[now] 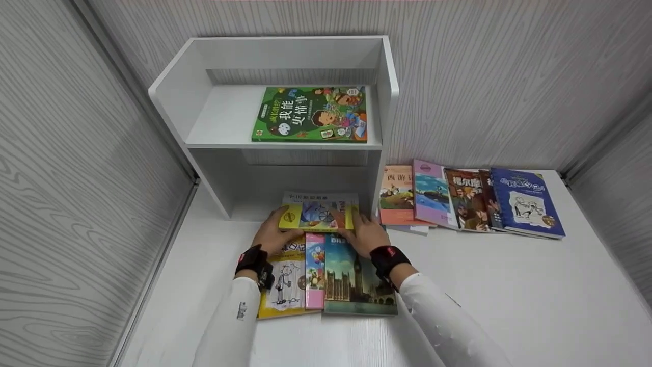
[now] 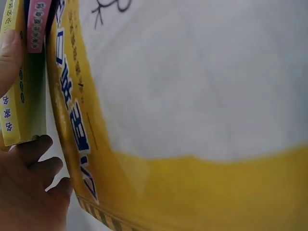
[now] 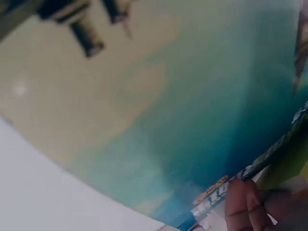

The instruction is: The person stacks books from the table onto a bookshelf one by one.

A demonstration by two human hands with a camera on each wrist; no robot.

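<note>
Both hands grip a yellow book by its two short ends, at the front of the shelf's lower compartment. The left hand has its thumb on the near side, and its fingers curl under the book's end in the left wrist view. At the other end is the right hand. A white book shows just behind the yellow one. Below the hands lie a yellow comic-style book, a narrow pink book and a teal book with a clock tower. The teal cover fills most of the right wrist view.
A white two-tier shelf stands against the back wall, with a green book flat on its upper level. To its right, several books lie overlapping, among them an orange one, a pink one and a blue one.
</note>
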